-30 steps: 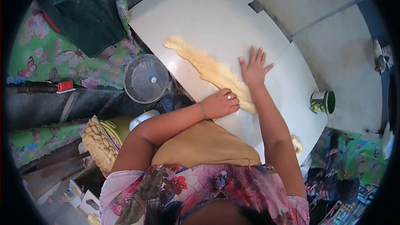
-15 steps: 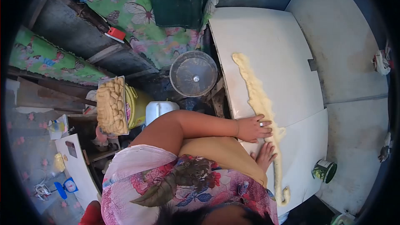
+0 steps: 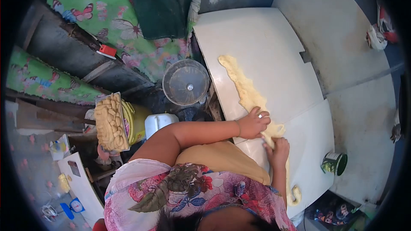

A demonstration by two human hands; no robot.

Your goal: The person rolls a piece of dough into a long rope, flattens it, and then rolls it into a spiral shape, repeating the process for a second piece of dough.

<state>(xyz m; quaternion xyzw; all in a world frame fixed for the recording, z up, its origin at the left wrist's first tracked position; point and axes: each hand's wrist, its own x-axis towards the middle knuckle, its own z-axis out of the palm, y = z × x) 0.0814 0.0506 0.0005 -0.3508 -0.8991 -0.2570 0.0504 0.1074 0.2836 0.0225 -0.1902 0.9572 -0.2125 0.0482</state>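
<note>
A long strip of pale dough (image 3: 246, 87) runs down the white table, flat and wide at its far part and narrowing to a thin rope with a curled near end. My left hand (image 3: 253, 124), with a ring on one finger, has its fingers bent over the dough at mid-length. Just nearer to me, my right hand (image 3: 278, 152) is closed round the narrower part, its knuckles up. A fold of dough bulges between and beside the two hands. The dough under my fingers is partly hidden.
The white table (image 3: 261, 34) has a seam across it. A dark green tin (image 3: 334, 164) stands at its right edge. To the left are a tray of shaped dough pieces (image 3: 110, 122), a yellow bucket (image 3: 136, 119), a white jug (image 3: 160, 122) and a clear round basin (image 3: 186, 81).
The view has shifted slightly. My right hand has gone from lying flat with fingers spread to closed on the dough. My left fingers have bent, and the dough between the hands is bunched.
</note>
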